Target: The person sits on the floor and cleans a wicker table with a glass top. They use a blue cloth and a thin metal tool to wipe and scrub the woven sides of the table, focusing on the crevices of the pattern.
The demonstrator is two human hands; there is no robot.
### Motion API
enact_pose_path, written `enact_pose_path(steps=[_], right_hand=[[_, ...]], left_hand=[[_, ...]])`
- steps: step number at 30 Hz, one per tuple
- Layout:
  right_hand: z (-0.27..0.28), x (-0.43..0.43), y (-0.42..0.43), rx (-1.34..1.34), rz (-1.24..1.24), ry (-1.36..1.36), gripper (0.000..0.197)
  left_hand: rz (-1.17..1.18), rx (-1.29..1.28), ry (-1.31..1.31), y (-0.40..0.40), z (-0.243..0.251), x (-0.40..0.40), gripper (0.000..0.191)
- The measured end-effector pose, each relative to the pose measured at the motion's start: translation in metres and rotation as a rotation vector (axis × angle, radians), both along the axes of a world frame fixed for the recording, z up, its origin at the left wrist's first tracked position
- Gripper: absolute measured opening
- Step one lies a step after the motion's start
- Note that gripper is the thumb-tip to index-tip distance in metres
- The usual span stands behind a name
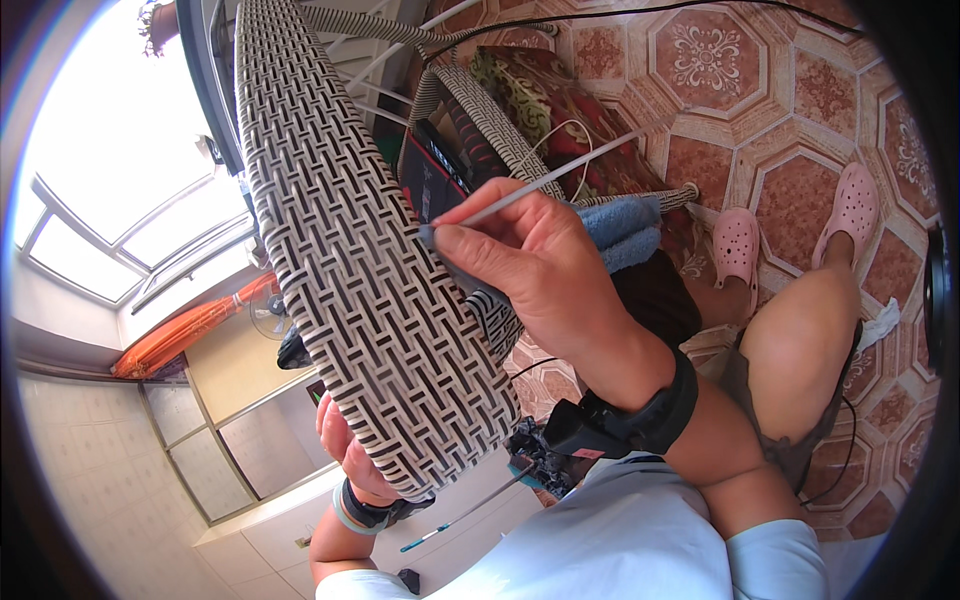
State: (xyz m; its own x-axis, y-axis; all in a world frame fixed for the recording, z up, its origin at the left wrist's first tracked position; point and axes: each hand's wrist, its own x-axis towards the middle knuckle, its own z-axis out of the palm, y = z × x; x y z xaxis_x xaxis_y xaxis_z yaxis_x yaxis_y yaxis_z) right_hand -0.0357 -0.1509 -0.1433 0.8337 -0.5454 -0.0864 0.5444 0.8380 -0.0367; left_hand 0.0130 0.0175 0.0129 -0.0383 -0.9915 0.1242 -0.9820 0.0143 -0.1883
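Observation:
A long wicker panel [367, 247], woven from cream and dark brown strips, slants up in front of me. Around its lower left edge my left hand [351, 451] is gripping, with part of the palm and fingers hidden behind the weave. Between thumb and forefinger, my right hand [551, 277] pinches a long, pale grey flat strip [559, 176] close to the panel's right edge. The strip's far end trails up to the right over the floor and looks blurred. A small blue-grey tip [427, 235] shows at the thumb, against the weave.
Wrapped wicker frame parts [499, 124] stand behind the panel, near a patterned red cloth [555, 97] and a folded blue towel [622, 229]. A black cable [675, 6] crosses the tiled floor [795, 187]. My feet wear pink clogs [736, 244]. A window [112, 187] is at left.

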Motion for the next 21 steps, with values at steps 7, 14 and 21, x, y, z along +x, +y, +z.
enact_pose_path(steps=[7, 14, 21], right_hand=[[0.004, -0.001, 0.006, 0.147, -0.046, 0.076, 0.011], [0.011, -0.001, 0.005, 0.154, -0.116, 0.008, 0.012], [0.005, 0.000, 0.007, 0.202, -0.109, 0.035, 0.008]], left_hand=[[0.016, 0.000, 0.054, 0.001, 0.000, 0.002, 0.050], [0.035, 0.012, -0.016, 0.004, 0.002, 0.003, 0.053], [0.042, 0.015, 0.022, 0.004, 0.002, 0.002, 0.052]])
